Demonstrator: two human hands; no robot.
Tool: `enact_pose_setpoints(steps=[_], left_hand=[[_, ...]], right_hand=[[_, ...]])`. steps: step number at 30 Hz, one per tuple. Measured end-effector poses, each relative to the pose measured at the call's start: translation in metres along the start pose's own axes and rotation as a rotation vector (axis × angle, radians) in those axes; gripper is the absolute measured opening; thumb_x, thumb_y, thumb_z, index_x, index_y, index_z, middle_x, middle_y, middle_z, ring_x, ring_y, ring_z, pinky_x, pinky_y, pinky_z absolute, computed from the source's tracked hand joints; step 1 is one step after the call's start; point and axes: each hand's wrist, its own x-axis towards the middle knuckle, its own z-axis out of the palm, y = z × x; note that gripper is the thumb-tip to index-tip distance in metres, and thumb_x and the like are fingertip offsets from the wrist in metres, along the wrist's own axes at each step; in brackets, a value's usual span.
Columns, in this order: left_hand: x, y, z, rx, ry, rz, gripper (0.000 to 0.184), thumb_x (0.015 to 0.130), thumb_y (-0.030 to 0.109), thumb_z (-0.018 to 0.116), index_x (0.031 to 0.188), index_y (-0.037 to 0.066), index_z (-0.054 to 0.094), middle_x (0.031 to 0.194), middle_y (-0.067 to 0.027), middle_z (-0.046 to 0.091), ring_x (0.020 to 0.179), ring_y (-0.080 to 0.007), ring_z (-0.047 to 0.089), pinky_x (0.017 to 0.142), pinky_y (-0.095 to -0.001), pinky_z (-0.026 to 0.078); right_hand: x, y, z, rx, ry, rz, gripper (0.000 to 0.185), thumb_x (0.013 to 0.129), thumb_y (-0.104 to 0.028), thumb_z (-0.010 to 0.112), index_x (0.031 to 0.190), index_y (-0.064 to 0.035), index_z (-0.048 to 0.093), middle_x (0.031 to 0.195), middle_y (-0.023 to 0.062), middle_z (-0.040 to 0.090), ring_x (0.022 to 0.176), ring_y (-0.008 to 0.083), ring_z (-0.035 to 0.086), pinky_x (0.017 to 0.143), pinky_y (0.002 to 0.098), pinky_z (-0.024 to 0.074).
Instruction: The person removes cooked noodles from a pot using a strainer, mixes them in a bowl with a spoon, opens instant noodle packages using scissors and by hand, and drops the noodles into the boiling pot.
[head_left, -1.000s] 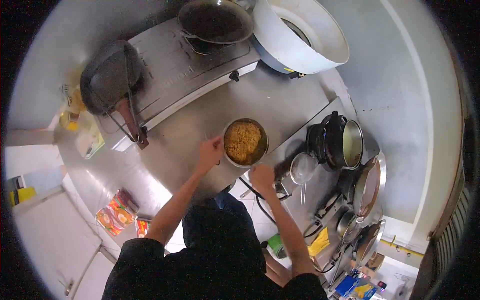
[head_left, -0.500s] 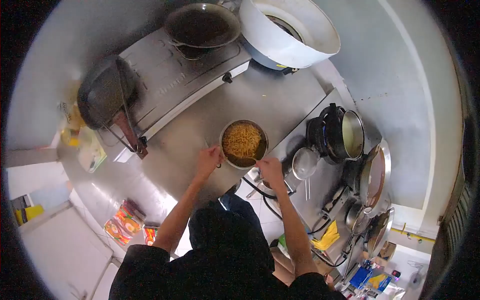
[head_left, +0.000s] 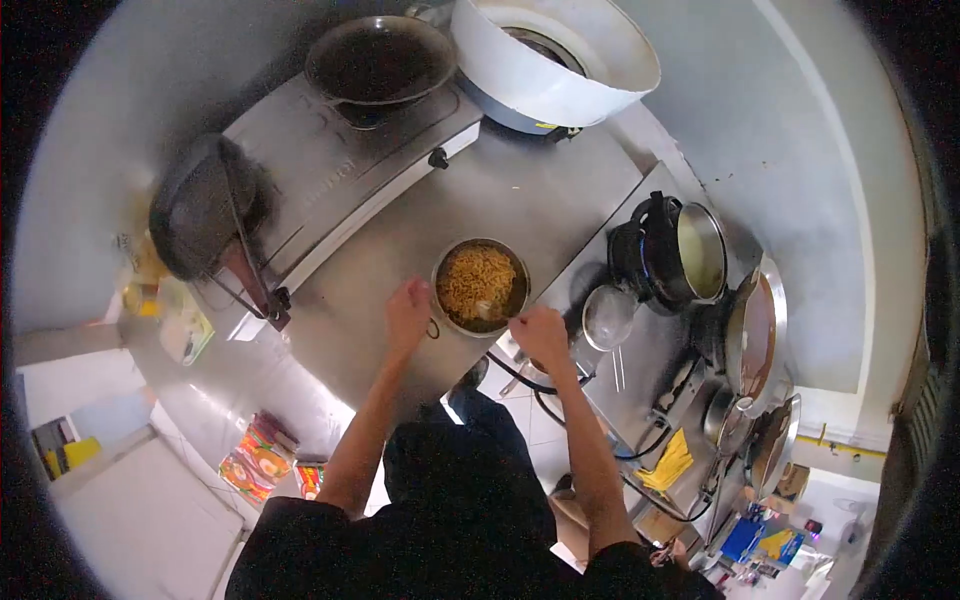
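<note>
Head view: we count two hands, one round pot holding one mass of noodles, one strainer and one dark wok. The pot sits between the grips: the left hand is curled just beside its left rim, the right hand closed at its lower right rim; we cannot tell what either holds. The strainer is right of the right hand, the wok well beyond the left. Both hands' fingertips are partly hidden, a pale patch among the noodles is hard to make out, and the upper frame edge cuts off one white tub.
</note>
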Motion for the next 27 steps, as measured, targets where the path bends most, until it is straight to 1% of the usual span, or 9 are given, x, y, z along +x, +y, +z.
enact_pose_setpoints(steps=[4, 5, 8, 14, 17, 20, 21, 24, 27], left_hand=[[0.023, -0.012, 0.005, 0.090, -0.241, -0.115, 0.032, 0.090, 0.026, 0.059, 0.102, -0.002, 0.068, 0.080, -0.0133, 0.070, 0.075, -0.0230, 0.067, 0.072, -0.0351, 0.051], [0.021, -0.003, 0.004, 0.053, -0.211, -0.120, 0.030, 0.090, 0.024, 0.059, 0.100, -0.002, 0.069, 0.077, -0.0131, 0.069, 0.073, -0.0223, 0.067, 0.071, -0.0352, 0.051], [0.014, 0.007, 0.000, -0.017, -0.134, -0.127, 0.025, 0.089, 0.019, 0.061, 0.097, -0.003, 0.070, 0.070, -0.0125, 0.068, 0.068, -0.0204, 0.066, 0.067, -0.0355, 0.052], [0.024, -0.014, 0.006, -0.002, -0.160, -0.020, 0.027, 0.087, 0.015, 0.062, 0.107, -0.002, 0.067, 0.074, -0.0129, 0.069, 0.066, -0.0202, 0.066, 0.061, -0.0344, 0.051], [0.020, -0.018, 0.014, 0.016, -0.068, 0.102, 0.029, 0.086, 0.013, 0.061, 0.111, -0.002, 0.065, 0.075, -0.0138, 0.068, 0.063, -0.0220, 0.065, 0.060, -0.0349, 0.050], [0.017, 0.003, 0.009, 0.071, -0.097, 0.111, 0.032, 0.086, 0.011, 0.059, 0.114, -0.002, 0.063, 0.076, -0.0147, 0.068, 0.062, -0.0243, 0.064, 0.059, -0.0359, 0.050], [0.018, 0.001, 0.009, 0.127, -0.123, 0.127, 0.033, 0.086, 0.010, 0.058, 0.116, -0.002, 0.062, 0.076, -0.0151, 0.068, 0.062, -0.0250, 0.064, 0.060, -0.0363, 0.050], [0.014, 0.002, 0.010, 0.094, -0.140, 0.136, 0.037, 0.085, 0.011, 0.058, 0.120, -0.002, 0.059, 0.078, -0.0166, 0.067, 0.065, -0.0267, 0.064, 0.061, -0.0371, 0.050], [0.011, -0.002, 0.018, 0.019, -0.070, 0.162, 0.037, 0.085, 0.011, 0.058, 0.119, -0.001, 0.059, 0.077, -0.0186, 0.065, 0.065, -0.0283, 0.063, 0.062, -0.0382, 0.049]], right_hand=[[0.006, -0.015, 0.031, 0.270, -0.069, -0.010, 0.022, 0.075, -0.026, 0.062, 0.075, -0.0055, 0.072, 0.072, 0.0202, 0.065, 0.071, 0.0382, 0.063, 0.068, 0.0474, 0.0495], [0.003, -0.018, 0.041, 0.235, 0.013, -0.187, 0.019, 0.074, -0.023, 0.063, 0.073, -0.0059, 0.071, 0.072, 0.0202, 0.065, 0.070, 0.0378, 0.063, 0.067, 0.0480, 0.0491], [-0.004, -0.022, 0.049, -0.036, -0.036, -0.108, 0.019, 0.075, -0.022, 0.061, 0.070, -0.0066, 0.071, 0.071, 0.0190, 0.064, 0.070, 0.0368, 0.063, 0.066, 0.0480, 0.0494], [-0.012, -0.047, 0.017, 0.063, 0.095, -0.184, 0.020, 0.072, -0.018, 0.059, 0.062, -0.0032, 0.067, 0.065, 0.0171, 0.064, 0.067, 0.0332, 0.065, 0.060, 0.0454, 0.0517], [-0.003, -0.036, 0.041, -0.246, -0.180, -0.182, 0.020, 0.073, -0.019, 0.059, 0.068, -0.0005, 0.067, 0.067, 0.0170, 0.063, 0.070, 0.0311, 0.065, 0.060, 0.0430, 0.0515], [-0.009, -0.013, 0.038, -0.256, 0.067, -0.085, 0.014, 0.070, -0.017, 0.062, 0.066, -0.0044, 0.066, 0.069, 0.0137, 0.064, 0.069, 0.0321, 0.064, 0.060, 0.0418, 0.0508], [-0.014, -0.010, 0.031, -0.269, 0.050, -0.112, 0.014, 0.071, -0.017, 0.061, 0.065, -0.0045, 0.065, 0.068, 0.0134, 0.064, 0.071, 0.0326, 0.064, 0.059, 0.0425, 0.0510], [-0.015, -0.020, 0.018, 0.016, 0.124, -0.215, 0.015, 0.070, -0.017, 0.061, 0.067, -0.0031, 0.066, 0.069, 0.0147, 0.064, 0.069, 0.0336, 0.065, 0.058, 0.0432, 0.0515], [-0.001, -0.023, 0.054, -0.182, -0.092, -0.142, 0.016, 0.071, -0.017, 0.061, 0.065, -0.0022, 0.065, 0.067, 0.0159, 0.063, 0.066, 0.0358, 0.065, 0.058, 0.0447, 0.0520]])
